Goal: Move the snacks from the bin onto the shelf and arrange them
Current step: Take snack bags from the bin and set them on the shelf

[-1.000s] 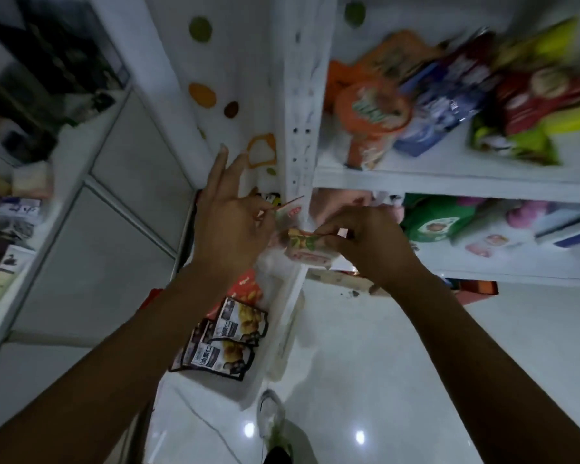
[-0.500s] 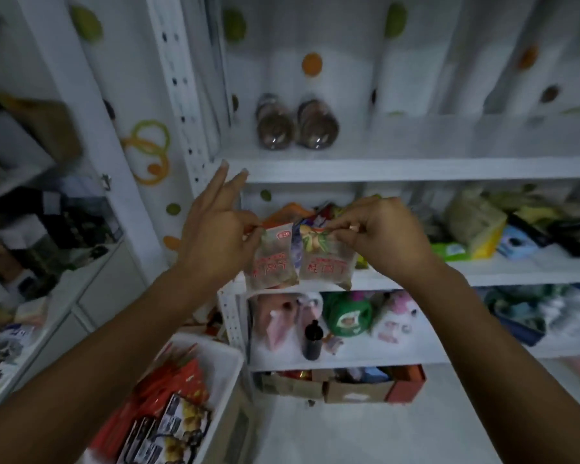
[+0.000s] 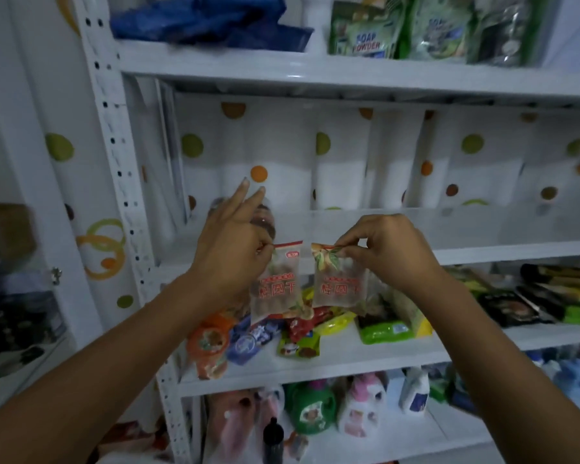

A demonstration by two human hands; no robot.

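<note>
Left hand (image 3: 230, 252) was pinching the top corner of a clear snack packet (image 3: 277, 286) with red lettering, two fingers sticking straight up while the rest curled onto the bag. Right hand (image 3: 385, 249) did the same deal with a second matching packet (image 3: 339, 283), fingers bunched up on its top edge. Both packets hung side by side with a thin gap between them, held up in the air in front of the middle shelf (image 3: 482, 252), not resting on anything. Just behind the left hand there was a dark jar (image 3: 265, 219) sitting far back on that shelf, mostly hidden. Right below the packets, the next shelf down (image 3: 349, 360) had a messy pile of snack bags (image 3: 298, 343), orange, blue, red and green ones. Under that, a row of detergent bottles (image 3: 312, 410). Way up top, soap powder bags (image 3: 369, 31) on the right and a crumpled blue bag (image 3: 208, 18) on the left. A polka dot sheet (image 3: 349, 162) backed the whole rack.
</note>
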